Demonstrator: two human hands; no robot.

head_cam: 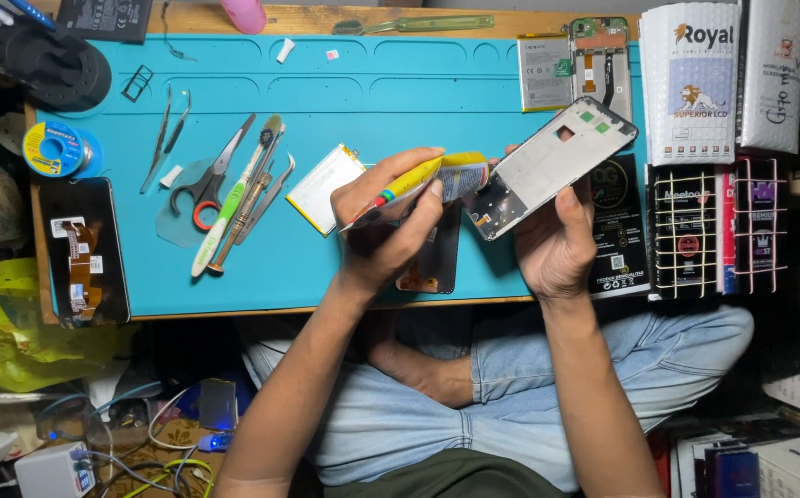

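Left hand [391, 221] grips yellow glue tube [437, 175], nozzle at phone frame [552, 166] clasped in right hand [555, 244], above blue bench mat [400, 101]; scissors [211, 180] lie left

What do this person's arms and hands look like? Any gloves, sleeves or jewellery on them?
Both are bare. The left hand and right hand wear no gloves, and no ring, watch or bracelet shows on either. Both forearms are uncovered as far as the picture's lower edge, with no sleeve in view. Beneath them the person wears light blue jeans.
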